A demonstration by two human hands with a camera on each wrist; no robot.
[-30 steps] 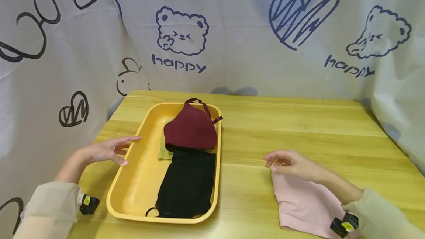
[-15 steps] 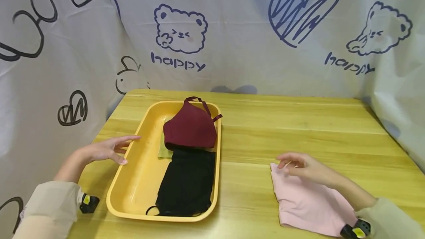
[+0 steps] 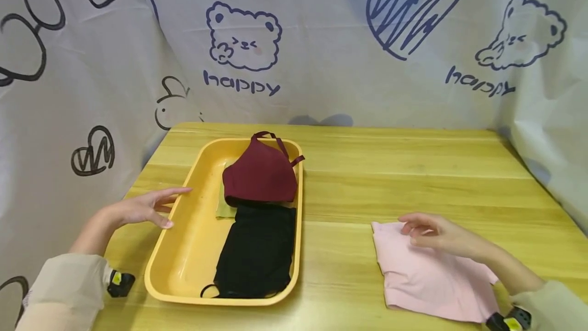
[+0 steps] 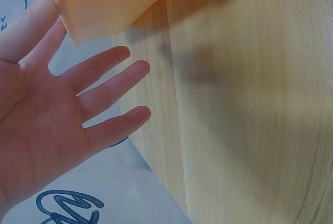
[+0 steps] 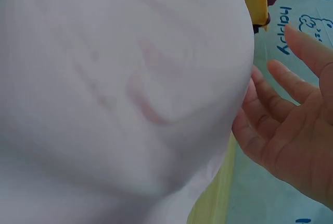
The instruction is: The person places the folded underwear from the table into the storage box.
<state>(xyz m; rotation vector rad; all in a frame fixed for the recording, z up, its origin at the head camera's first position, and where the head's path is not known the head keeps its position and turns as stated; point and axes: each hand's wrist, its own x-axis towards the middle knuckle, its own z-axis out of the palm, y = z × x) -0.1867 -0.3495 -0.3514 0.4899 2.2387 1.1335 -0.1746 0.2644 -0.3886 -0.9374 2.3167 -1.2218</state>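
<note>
My left hand (image 3: 138, 211) touches the left rim of a yellow tray (image 3: 220, 301) with fingers spread. In the left wrist view, the last three fingers (image 4: 115, 91) stretch out straight below the tray's edge. A folded pink garment (image 3: 427, 285) lies flat on the table to the right. Just over its far edge hovers my right hand (image 3: 443, 234), fingers relaxed and holding nothing. The right wrist view has pale pink cloth (image 5: 104, 67) filling most of the picture, with the hand beside it. Inside the tray are a maroon bra (image 3: 262, 175) and a folded black garment (image 3: 257, 252) with thin straps.
A piece of yellow-green cloth (image 3: 225, 208) shows from under the maroon bra. Bare tray floor (image 3: 202, 244) runs along the left side. White curtains (image 3: 321, 65) with drawings hang behind and beside the wooden table (image 3: 395, 167).
The right hand has moved rightward from the pink garment's far left corner to over its far edge, uncovering that corner. My left hand keeps its place on the tray; the head view shifts slightly.
</note>
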